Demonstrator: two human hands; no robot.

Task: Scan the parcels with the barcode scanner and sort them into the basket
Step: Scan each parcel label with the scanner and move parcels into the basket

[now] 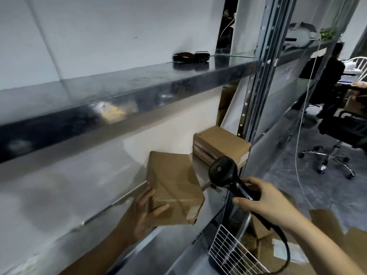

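Left hand (147, 211) grips flat brown cardboard parcel (174, 189); right hand (266, 201) clasps black plastic barcode scanner (223, 171).
Better turn the barcode side squarely toward the scanner.

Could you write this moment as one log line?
left hand: grips parcel | right hand: holds barcode scanner beside it | second parcel: on shelf | basket: below shelf

white wall (111, 26), steel shelving (139, 84), grey floor (288, 185), office chair (335, 155).
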